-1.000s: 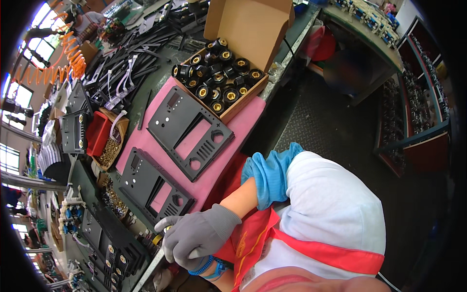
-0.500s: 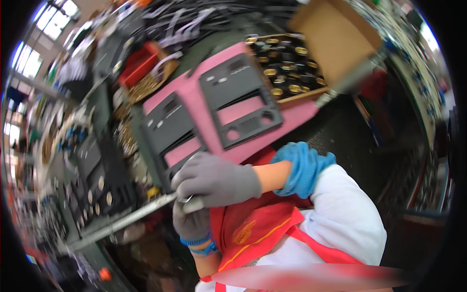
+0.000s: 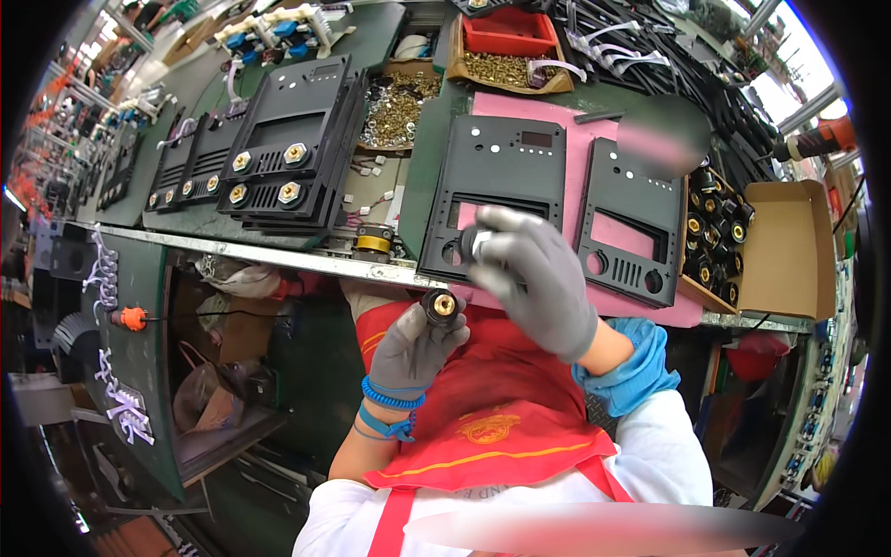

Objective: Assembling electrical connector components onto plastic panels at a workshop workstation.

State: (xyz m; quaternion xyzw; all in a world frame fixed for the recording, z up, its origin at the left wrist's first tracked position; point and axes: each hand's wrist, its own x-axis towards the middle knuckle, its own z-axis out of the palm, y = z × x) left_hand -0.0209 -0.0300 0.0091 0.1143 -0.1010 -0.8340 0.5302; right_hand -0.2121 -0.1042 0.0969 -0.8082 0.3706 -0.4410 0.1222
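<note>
My left hand (image 3: 415, 345), in a grey glove, holds a small black connector with a brass centre (image 3: 440, 305) just below the bench edge. My right hand (image 3: 534, 278), also gloved, hovers over the lower edge of a black metal panel (image 3: 497, 176) and pinches a small silvery part (image 3: 475, 243) at its fingertips. That panel lies on a pink mat (image 3: 575, 130) beside a second black panel (image 3: 636, 218). An open cardboard box of black and brass connectors (image 3: 713, 237) stands at the right of the mat.
A stack of black panels with brass terminals fitted (image 3: 283, 153) lies on the green bench at the left. Trays of brass nuts (image 3: 404, 107) and a red bin (image 3: 506, 37) stand behind. A roll of yellow tape (image 3: 374, 243) rests by the metal bench edge (image 3: 278, 258).
The view has swung round so the bench lies level in front of me. My left hand has come up with a connector and my right hand has moved over the panel's lower edge.
</note>
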